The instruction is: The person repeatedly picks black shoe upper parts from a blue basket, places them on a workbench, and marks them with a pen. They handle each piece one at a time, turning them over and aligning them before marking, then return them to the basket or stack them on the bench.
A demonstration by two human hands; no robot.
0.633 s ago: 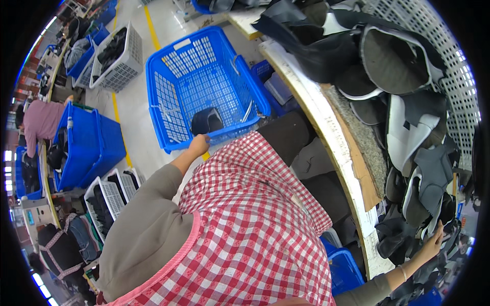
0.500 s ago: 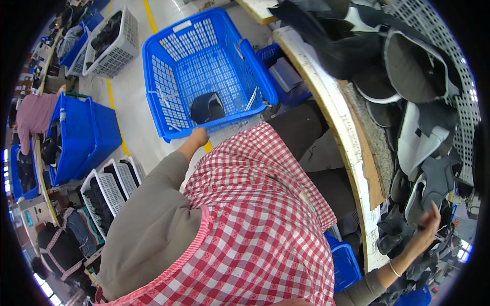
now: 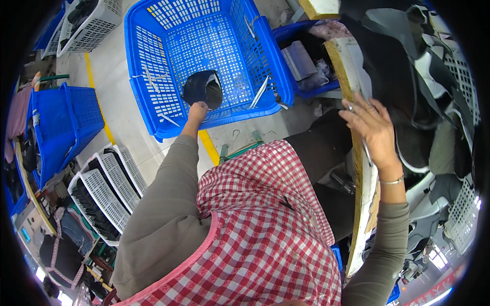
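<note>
Left hand (image 3: 198, 111) seems to be holding step's shoe piece (image 3: 196, 89), basket (image 3: 240, 117) surrounding it.
Right hand (image 3: 375, 132): grip I cannot tell; lifting would be needing firm pinch.

Blue basket (image 3: 245, 117) partly beyond view

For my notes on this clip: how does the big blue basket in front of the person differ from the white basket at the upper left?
The blue basket shows one dark piece inside; the white basket holds a heap of dark material.
The blue basket is beside the person's left hand; the white basket stands farther off.
Both have perforated walls.
</note>
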